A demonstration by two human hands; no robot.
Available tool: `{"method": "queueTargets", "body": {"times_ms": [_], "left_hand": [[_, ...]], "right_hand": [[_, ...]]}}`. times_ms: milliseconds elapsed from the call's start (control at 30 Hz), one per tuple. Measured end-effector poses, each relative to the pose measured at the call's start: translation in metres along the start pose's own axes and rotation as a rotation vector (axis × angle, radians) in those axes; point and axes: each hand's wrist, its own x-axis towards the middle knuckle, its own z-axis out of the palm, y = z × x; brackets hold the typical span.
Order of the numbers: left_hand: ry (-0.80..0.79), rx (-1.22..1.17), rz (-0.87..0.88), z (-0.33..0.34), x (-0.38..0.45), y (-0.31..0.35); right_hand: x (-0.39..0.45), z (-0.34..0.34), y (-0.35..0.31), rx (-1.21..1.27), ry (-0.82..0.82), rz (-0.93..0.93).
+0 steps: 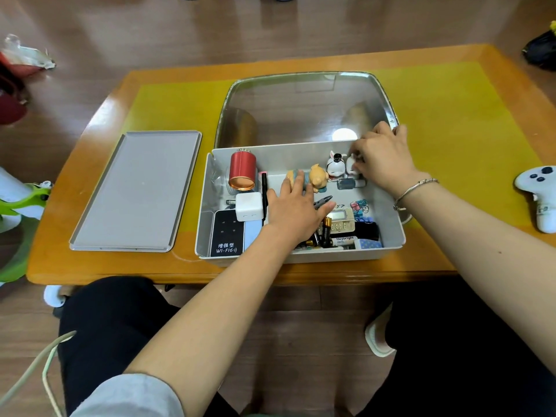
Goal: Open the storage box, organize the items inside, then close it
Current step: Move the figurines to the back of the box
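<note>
The white storage box (391, 224) stands open on the table, its clear lid (304, 106) tipped up behind it. Inside lie a red can (242, 170), a white charger cube (249, 206), a black WI-FI6 device (225, 236), a black pen (264, 191), a pig figurine (318, 176), a rabbit figurine (336, 165), a nail polish bottle (349, 184), batteries (326, 227), a small timer (341, 221) and binder clips (359, 206). My left hand (296, 212) lies flat with spread fingers over the box's middle, fingertips touching the pig figurine. My right hand (382, 158) pinches a small white figurine (351, 165) at the back right corner.
A grey tray (138, 191) lies left of the box on the yellow mat (451, 130). A white game controller (538, 194) sits at the table's right edge. A green and white object (18, 206) stands beyond the left edge. My knees are under the near table edge.
</note>
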Motion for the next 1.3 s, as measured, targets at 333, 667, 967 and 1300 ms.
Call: {"method": "queueTargets", "body": {"times_ms": [333, 667, 967, 1300], "left_hand": [[0.011, -0.009, 0.004, 0.000, 0.000, -0.001], [0.034, -0.029, 0.007, 0.001, -0.001, -0.002], [0.045, -0.037, 0.004, 0.003, 0.000, -0.002], [0.086, -0.106, 0.049, -0.008, -0.011, -0.005]], "right_hand": [[-0.011, -0.005, -0.002, 0.102, 0.121, -0.019], [-0.014, 0.006, -0.024, -0.209, -0.119, -0.104], [-0.011, 0.011, -0.030, -0.316, -0.162, -0.116], [-0.020, 0.002, -0.021, -0.028, -0.092, -0.085]]}}
